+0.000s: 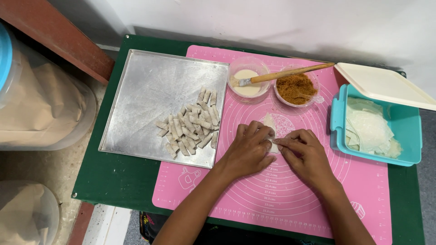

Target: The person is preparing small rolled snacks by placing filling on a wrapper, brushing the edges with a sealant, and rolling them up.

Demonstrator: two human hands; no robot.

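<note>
Both my hands rest on a pink silicone mat (290, 190) and press a thin pale wrapper (270, 123) between them. My left hand (249, 149) covers the wrapper's left side, fingers curled over it. The fingertips of my right hand (305, 152) pinch its lower right edge. Only the wrapper's upper tip shows past my fingers. Left of my hands, a square metal tray (145, 90) holds several small rolled pastry sticks (190, 124) in a pile.
A clear bowl of pale paste (247, 78) carries a wooden-handled brush (290, 72) across its rim. Beside it is a bowl of brown crumbly filling (296, 88). A teal box of wrappers (377, 129) with its white lid (383, 84) ajar stands at right. The green table (113, 181) meets a white wall.
</note>
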